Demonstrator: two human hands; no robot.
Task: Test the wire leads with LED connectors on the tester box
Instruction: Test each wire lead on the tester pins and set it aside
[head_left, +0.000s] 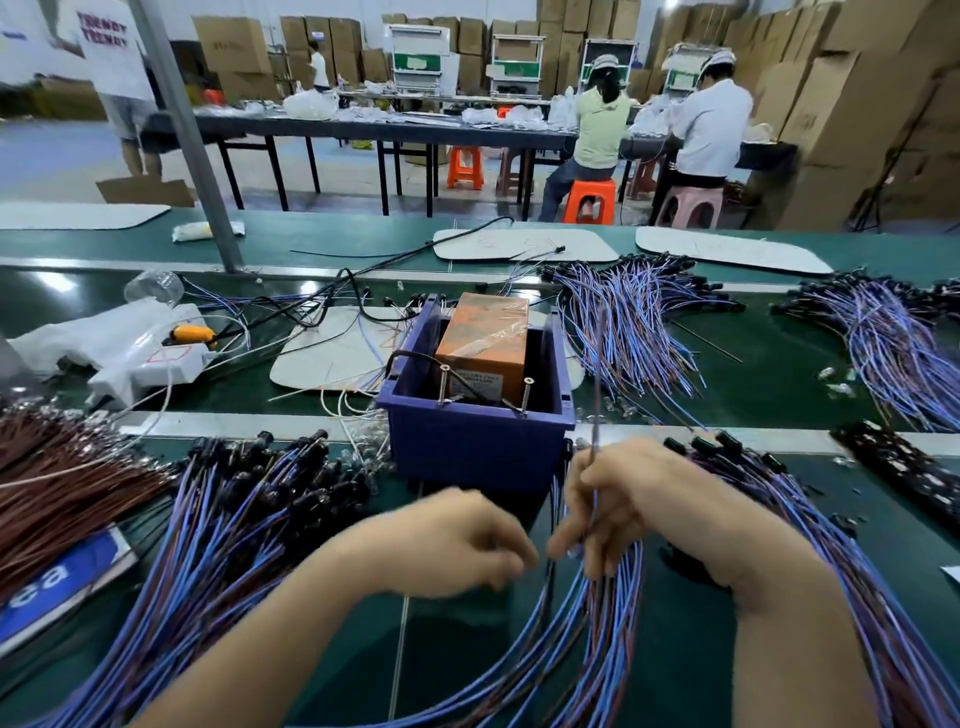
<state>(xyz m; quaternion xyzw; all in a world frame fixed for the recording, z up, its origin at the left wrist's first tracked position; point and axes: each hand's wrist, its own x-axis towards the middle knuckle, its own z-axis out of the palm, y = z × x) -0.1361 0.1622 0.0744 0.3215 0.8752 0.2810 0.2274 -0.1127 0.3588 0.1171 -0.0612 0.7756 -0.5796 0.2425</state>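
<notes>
Across the green tabletop, heaps of wire leads are lying left of, right of and behind the blue tester box. Just in front of that box the hands are nearly meeting: the right hand is pinching one lead upright, and the left hand is curling blurred fingers, its hold impossible to tell.

Green bench: wire leads, blue tester box, white mats.

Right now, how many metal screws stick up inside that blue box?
2: the left screw and the right screw, both by the blue box's near wall. Others may be hidden.
</notes>
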